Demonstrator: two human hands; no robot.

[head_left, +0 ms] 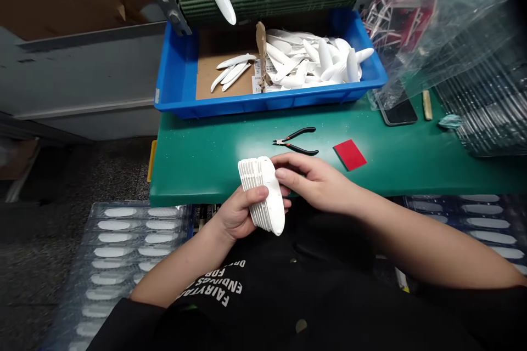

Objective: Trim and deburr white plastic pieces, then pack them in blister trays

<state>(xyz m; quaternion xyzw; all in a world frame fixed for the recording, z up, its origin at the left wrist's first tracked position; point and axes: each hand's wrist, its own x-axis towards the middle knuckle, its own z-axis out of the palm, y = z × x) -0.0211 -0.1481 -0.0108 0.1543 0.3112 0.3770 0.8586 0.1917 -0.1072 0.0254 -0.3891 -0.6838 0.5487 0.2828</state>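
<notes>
Head view: a stack of white oval plastic shells [263, 194], ribbed along one side, is held in both hands just above the front edge of a green workbench [206, 167]. The left hand [241, 214] curls closely around the ribbed side, its fingers wrapped over the stack. The right hand [313, 181] is half open, its fingers [286, 173] pressed against the stack's smooth front face. Just beyond the hands, black-handled side cutters [295, 141] lie on the bench near a red rectangular pad [349, 154]. Behind them, a blue plastic tray [263, 103] holds a heap of loose white oval pieces [321, 60] on cardboard. A smartphone [397, 112] and a clear plastic bag [444, 27] lie to the right. Clear blister trays [119, 244] with rows of white ovals sit below the bench.
</notes>
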